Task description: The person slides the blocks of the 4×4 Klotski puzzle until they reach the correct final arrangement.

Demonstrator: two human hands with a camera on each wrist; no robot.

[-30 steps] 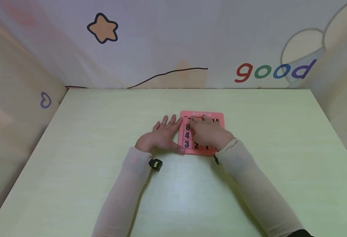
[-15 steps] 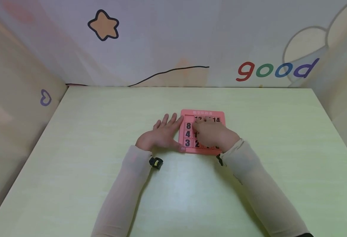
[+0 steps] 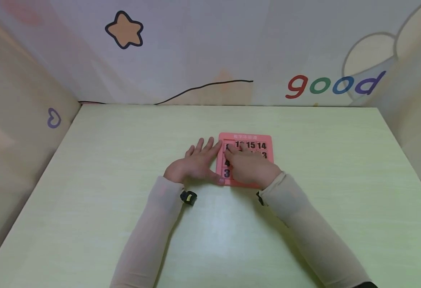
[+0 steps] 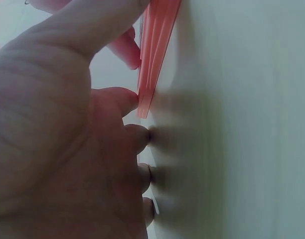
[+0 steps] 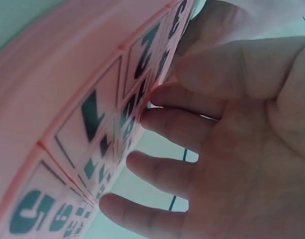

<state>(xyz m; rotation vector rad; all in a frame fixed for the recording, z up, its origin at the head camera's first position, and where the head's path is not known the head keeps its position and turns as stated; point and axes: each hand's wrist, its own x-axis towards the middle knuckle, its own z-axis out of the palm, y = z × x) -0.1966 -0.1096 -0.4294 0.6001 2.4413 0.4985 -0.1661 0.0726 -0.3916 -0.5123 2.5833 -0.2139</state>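
A pink sliding number puzzle (image 3: 246,137) with black-numbered tiles lies flat on the table. My left hand (image 3: 194,165) is spread along its left side, index fingertip near the upper left and thumb at the lower left corner. In the left wrist view the puzzle's side edge (image 4: 153,55) shows beside the thumb and index finger. Over the tiles is my right hand (image 3: 250,166), fingers extended, fingertips on the left columns around the 8 tile (image 3: 227,147). It covers much of the lower rows. Tile 1 (image 5: 91,117) and tile 2 (image 5: 143,52) show in the right wrist view.
The pale green table (image 3: 88,180) stretches around the puzzle. A printed backdrop (image 3: 196,48) stands along the table's far edge, with side walls at left and right. Each wrist has a dark strap, the left one (image 3: 188,197) more visible.
The 12 tile shifted right from the top left slot, then the 8 tile slid up into that slot. My right hand moved right, then back left. The left hand stayed in place.
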